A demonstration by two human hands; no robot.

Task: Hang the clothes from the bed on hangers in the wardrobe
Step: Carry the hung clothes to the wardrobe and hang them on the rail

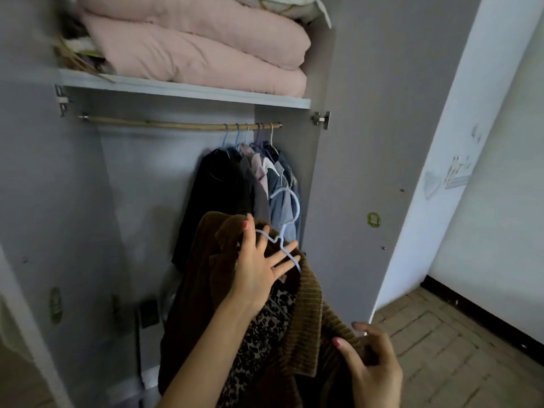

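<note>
Several clothes point(250, 184) already hang on hangers at the right end of the rail point(176, 124) in the wardrobe point(353, 142), so part of the work looks done. The brown jacket point(309, 313) is already on a light blue hanger point(287, 219) but is not yet on the rail; it is held below the hanging clothes. The left hand point(259, 266) supports the hanger's neck with spread, straight fingers. The right hand point(371, 363) pinches the jacket's shoulder. The bed is not visible, so what remains cannot be told.
</note>
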